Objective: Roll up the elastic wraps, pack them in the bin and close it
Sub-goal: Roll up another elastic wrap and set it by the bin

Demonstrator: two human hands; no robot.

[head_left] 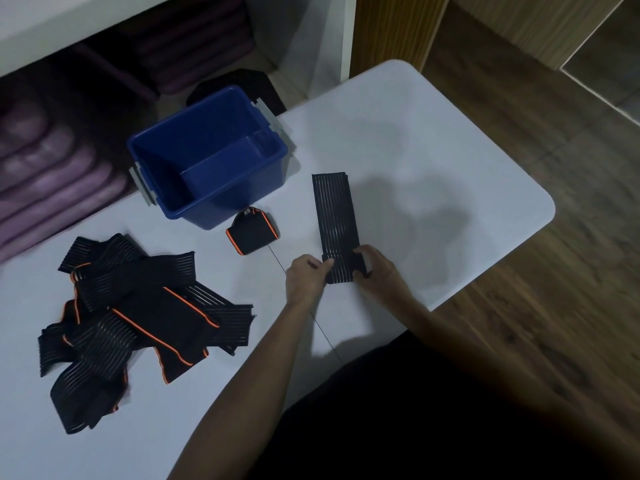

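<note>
Single view, head-worn, wide-angle, looking forward and steeply down from above the near edge of a white rounded-corner table [433, 161]. The table runs diagonally through frame, its far corner toward upper right. Both forearms enter from the bottom edge and reach away from the lens; the left hand [306, 277] and right hand [379, 271] sit just below frame centre, close to the camera. The open blue plastic bin [207, 157] lies farther off, upper left of centre, its inside visible from above. Wood-grain floor [554, 150] fills the right side. Lines bow toward the frame edges. No second view shares the scene.
</note>
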